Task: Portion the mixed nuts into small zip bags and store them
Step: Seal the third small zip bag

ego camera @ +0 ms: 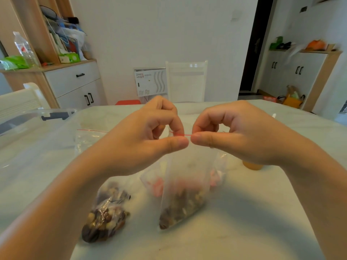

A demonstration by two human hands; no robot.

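Red-edged zip bag (185,184) in both hands' grip

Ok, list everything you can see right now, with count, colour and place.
small zip bag: one, clear with red seal, part-filled with nuts, held upright at centre
nut bag: one, clear, brown mix, lying front left
pink-content bag: one, clear, behind the held bag
storage box: one, clear, far left
orange object: one, under right wrist, mostly hidden
table: one, pale marble
chair: one, white, far side
left hand: pinches seal
right hand: pinches seal
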